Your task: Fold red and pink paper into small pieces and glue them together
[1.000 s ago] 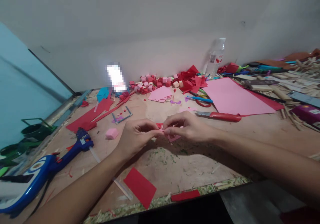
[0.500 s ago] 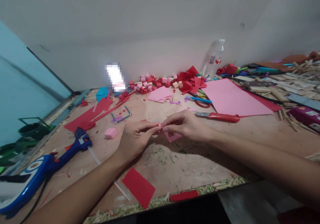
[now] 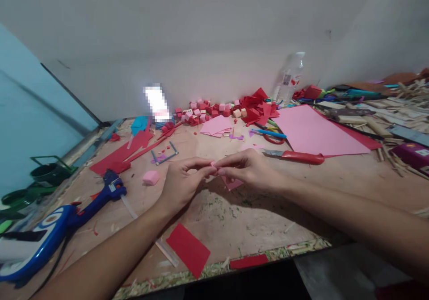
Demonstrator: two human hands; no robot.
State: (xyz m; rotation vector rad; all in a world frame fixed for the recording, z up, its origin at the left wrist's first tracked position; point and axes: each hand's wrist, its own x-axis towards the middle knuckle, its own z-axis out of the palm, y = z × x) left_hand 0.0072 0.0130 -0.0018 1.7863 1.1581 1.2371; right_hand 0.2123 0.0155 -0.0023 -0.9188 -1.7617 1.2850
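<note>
small pink piece (image 3: pixel 212 164): pinched in fingertips of left hand (image 3: pixel 182 181), above worktop (image 3: pixel 264 222); more covered by fingers than half second ago, suggesting fine shaping, unfinished. right hand (image 3: pixel 256 170): fingertips meeting left's; own hold on piece cannot be told. beneath: pink scrap (image 3: pixel 233 184). outward: pink block (image 3: pixel 151 177), red-handled knife (image 3: pixel 303 157), glue gun (image 3: pixel 113 186).

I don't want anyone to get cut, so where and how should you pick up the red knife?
I'd grip the middle of the red handle, coming from above at its right end. The knife lies flat with its blade pointing left, so that side keeps fingers off the metal.
</note>
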